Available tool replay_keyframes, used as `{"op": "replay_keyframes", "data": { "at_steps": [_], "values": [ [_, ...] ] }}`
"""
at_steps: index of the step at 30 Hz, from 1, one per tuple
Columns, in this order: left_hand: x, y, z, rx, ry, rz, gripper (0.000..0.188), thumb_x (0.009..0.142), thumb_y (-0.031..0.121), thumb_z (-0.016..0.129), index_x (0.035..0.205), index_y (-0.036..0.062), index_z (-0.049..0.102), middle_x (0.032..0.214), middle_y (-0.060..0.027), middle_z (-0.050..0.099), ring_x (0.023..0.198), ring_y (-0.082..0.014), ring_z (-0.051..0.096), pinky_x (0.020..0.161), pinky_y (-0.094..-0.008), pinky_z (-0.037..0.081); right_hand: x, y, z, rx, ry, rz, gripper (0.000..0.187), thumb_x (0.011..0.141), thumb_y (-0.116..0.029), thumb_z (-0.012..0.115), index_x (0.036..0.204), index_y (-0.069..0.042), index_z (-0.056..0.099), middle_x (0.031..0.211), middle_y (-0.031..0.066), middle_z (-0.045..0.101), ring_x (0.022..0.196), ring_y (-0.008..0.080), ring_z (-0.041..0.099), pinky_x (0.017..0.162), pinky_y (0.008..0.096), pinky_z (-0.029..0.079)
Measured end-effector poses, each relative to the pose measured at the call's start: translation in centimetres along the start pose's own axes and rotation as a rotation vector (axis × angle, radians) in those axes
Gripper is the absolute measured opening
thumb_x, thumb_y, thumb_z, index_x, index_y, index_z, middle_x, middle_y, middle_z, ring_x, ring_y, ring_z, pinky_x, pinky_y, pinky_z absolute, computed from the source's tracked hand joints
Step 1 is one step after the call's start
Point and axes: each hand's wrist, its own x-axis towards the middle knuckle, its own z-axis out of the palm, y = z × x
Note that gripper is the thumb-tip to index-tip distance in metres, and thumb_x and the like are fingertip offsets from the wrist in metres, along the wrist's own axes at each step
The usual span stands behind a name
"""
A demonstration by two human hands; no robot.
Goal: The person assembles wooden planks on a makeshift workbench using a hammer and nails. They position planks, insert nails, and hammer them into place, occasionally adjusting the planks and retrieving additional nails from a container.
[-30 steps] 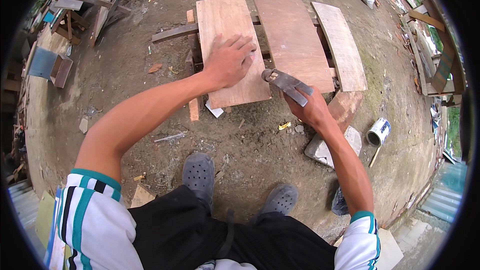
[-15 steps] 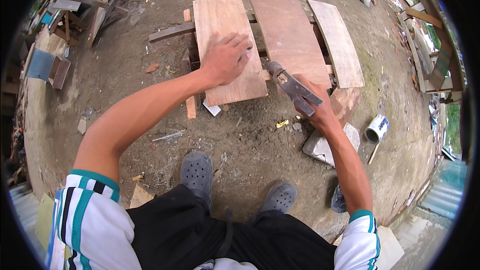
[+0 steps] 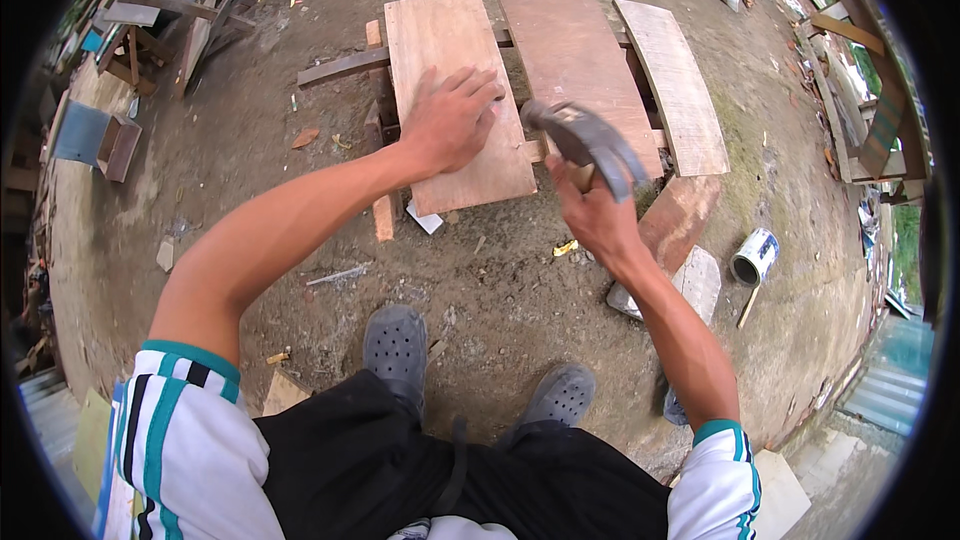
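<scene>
My left hand (image 3: 455, 120) rests on a light plywood board (image 3: 440, 35), its fingers curled and the thumb drawn to the fingertips near the board's right edge. Whatever may be pinched there is too small to make out. In my right hand (image 3: 598, 212) is a claw hammer (image 3: 585, 140), gripped by its handle. The dark metal head is slightly blurred and appears over the gap beside that board, its claw turned to the right. A reddish plywood panel (image 3: 575, 60) and a narrower pale panel (image 3: 672, 85) lie to the right, across wooden strips (image 3: 345, 67).
A concrete block (image 3: 697, 285) and a reddish block (image 3: 680, 215) sit below the panels. Further right stands a paint can (image 3: 755, 257) lying tilted, with a stick (image 3: 747, 307) beside it. Wooden frames (image 3: 170, 0) occupy the far left. My grey clogs (image 3: 395, 345) are on the dirt ground.
The hammer has tilted and swung slightly up and left, with my right hand turning along with it. My left hand stays almost in place on the board.
</scene>
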Motion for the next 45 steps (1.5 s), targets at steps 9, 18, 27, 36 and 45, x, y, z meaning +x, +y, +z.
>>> {"op": "replay_keyframes", "data": {
  "at_steps": [9,18,27,36,45],
  "values": [
    [-0.2,-0.4,0.3,0.021,0.008,0.002,0.031,0.103,0.023,0.053,0.131,0.0118,0.06,0.153,-0.0076,0.051,0.146,-0.0321,0.04,0.119,-0.0628,0.025,0.3,-4.5,-2.1,-0.025,0.023,0.02,0.033,0.098,-0.017,0.062,0.125,0.002,0.062,0.097,0.0248,0.069,0.079,0.0411,0.066,0.073,0.0433,0.053],
    [-0.4,-0.5,0.2,0.026,-0.011,-0.01,0.032,0.103,0.024,0.053,0.133,0.0117,0.058,0.154,-0.0077,0.05,0.148,-0.0313,0.038,0.12,-0.0624,0.024,3.2,-4.5,-2.7,-0.219,-0.251,0.471,0.03,0.099,-0.024,0.065,0.11,0.003,0.061,0.077,0.0194,0.067,0.07,0.0261,0.066,0.069,0.0441,0.051],
    [-0.1,-0.3,0.2,0.027,-0.026,-0.006,0.036,0.105,0.027,0.047,0.135,0.0123,0.058,0.155,-0.0072,0.049,0.148,-0.0287,0.038,0.121,-0.0625,0.022,1.4,-1.7,-0.9,-0.234,-0.277,0.296,0.032,0.103,-0.021,0.051,0.122,0.002,0.06,0.075,0.0202,0.066,0.066,0.0269,0.065,0.065,0.0458,0.052],
    [0.1,0.1,0.1,0.004,-0.01,0.0,0.033,0.104,0.026,0.05,0.132,0.0099,0.058,0.154,-0.008,0.051,0.147,-0.0311,0.039,0.12,-0.0624,0.023,0.9,-1.7,-0.5,-0.198,-0.176,0.182,0.025,0.1,-0.018,0.056,0.108,0.004,0.063,0.091,0.0268,0.07,0.078,0.0314,0.069,0.073,0.0445,0.054],
    [0.0,-0.1,0.1,0.014,-0.001,0.007,0.033,0.104,0.027,0.051,0.132,0.0098,0.059,0.154,-0.0087,0.05,0.147,-0.0324,0.039,0.12,-0.0623,0.024,1.4,-2.3,-0.3,-0.04,0.037,0.01,0.035,0.09,-0.006,0.057,0.125,0.0,0.061,0.093,0.0341,0.068,0.088,0.0474,0.068,0.073,0.0532,0.052]
  ]
}}
